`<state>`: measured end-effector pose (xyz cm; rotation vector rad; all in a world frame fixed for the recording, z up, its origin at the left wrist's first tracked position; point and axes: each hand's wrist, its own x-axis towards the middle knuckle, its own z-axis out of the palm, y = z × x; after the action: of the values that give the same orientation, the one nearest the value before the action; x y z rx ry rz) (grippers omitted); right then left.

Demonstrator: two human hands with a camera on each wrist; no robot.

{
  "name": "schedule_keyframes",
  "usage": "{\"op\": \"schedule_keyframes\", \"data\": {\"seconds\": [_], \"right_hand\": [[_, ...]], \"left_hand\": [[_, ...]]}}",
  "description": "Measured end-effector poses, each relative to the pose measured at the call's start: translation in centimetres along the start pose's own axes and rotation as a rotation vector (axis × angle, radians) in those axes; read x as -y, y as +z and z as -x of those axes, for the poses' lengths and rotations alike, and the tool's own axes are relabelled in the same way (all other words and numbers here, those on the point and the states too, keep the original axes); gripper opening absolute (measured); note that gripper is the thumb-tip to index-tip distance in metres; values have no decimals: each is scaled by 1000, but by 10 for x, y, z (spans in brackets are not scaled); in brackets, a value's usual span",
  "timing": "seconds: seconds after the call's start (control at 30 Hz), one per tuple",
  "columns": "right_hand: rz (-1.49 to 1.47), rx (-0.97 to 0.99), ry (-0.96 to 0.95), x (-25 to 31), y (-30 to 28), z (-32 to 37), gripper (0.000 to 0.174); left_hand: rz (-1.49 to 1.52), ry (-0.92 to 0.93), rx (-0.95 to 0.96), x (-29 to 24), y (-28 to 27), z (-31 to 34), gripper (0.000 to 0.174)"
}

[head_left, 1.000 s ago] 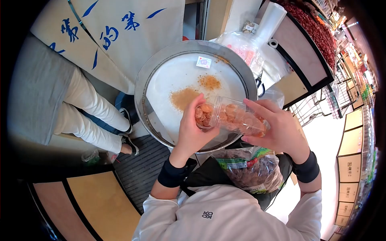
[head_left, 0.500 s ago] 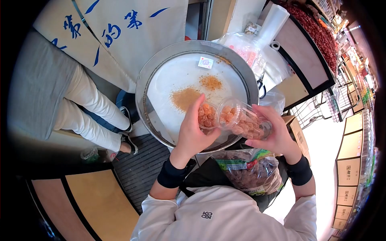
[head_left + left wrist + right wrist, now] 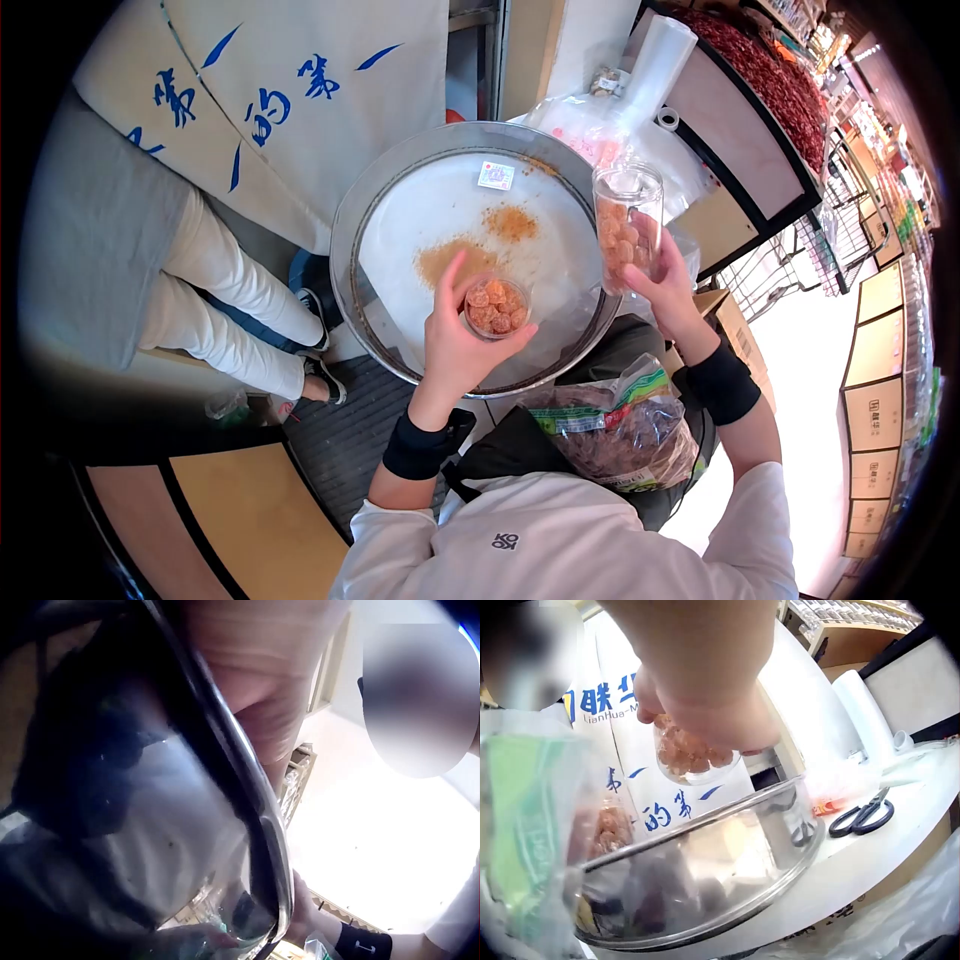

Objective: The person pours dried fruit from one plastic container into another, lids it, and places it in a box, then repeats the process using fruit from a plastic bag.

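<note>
My left hand grips a clear plastic jar, its round open mouth facing up and filled with orange sugared dried fruit. It is over the near part of a wide round metal pan. To the right, my right hand holds a second clear jar upright by its lower part, beside the pan's rim. Similar fruit fills about the lower half of that jar. In the right wrist view, the right hand holds the jar above the metal rim. The left wrist view is mostly blocked by dark, shiny shapes.
Brown and orange crumbs and a small label lie in the pan. A clear bag of dark dried goods is on my lap. Scissors and a plastic bag roll lie beyond the pan. Someone in white trousers stands at left.
The two jars, mouth to mouth before, are now apart. The right hand has lifted its jar up and away to the right and turned it upright; the left jar has tipped up to face me.
</note>
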<state>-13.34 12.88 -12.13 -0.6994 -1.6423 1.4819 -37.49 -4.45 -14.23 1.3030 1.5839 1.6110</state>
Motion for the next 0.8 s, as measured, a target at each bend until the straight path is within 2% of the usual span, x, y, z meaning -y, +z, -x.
{"op": "schedule_keyframes", "data": {"seconds": [0.07, 0.2, 0.27, 0.3, 0.37, 0.4, 0.47, 0.5, 0.57, 0.7, 0.77, 0.8], "right_hand": [[44, -32, 96, 2, 4, -9, 83], [98, -109, 19, -25, 3, -30, 77], [514, -95, 44, -20, 5, -39, 79], [508, -105, 48, -26, 3, -46, 79], [1030, -85, -86, -42, -1, -57, 90], [1023, -91, -79, -40, 3, -62, 90], [1001, -7, 142, -36, 13, -66, 96], [997, -11, 148, -36, 16, -65, 96], [1139, 39, 58, -38, 20, -62, 98], [1121, 77, 62, -46, 13, -61, 100], [1196, -20, -204, -50, 13, -53, 92], [1197, -12, -204, -45, 16, -46, 92]], "left_hand": [[-3, 13, -51, -6, 1, 1, 107], [-25, 30, -61, -12, -6, 12, 107], [-142, 103, -41, -5, -9, 16, 109], [-147, 104, -30, -3, -9, 18, 109], [-135, 102, -27, 2, -11, 20, 109], [-141, 100, -18, 2, -11, 19, 109], [-69, 8, -8, 1, -11, 20, 110], [-71, 7, -1, 2, -11, 19, 110], [-62, 9, 5, 3, -10, 19, 111], [-81, 15, 1, 8, -10, 19, 113], [-112, 47, -29, 10, -10, 18, 116], [-110, 43, -34, 11, -11, 18, 116]]}}
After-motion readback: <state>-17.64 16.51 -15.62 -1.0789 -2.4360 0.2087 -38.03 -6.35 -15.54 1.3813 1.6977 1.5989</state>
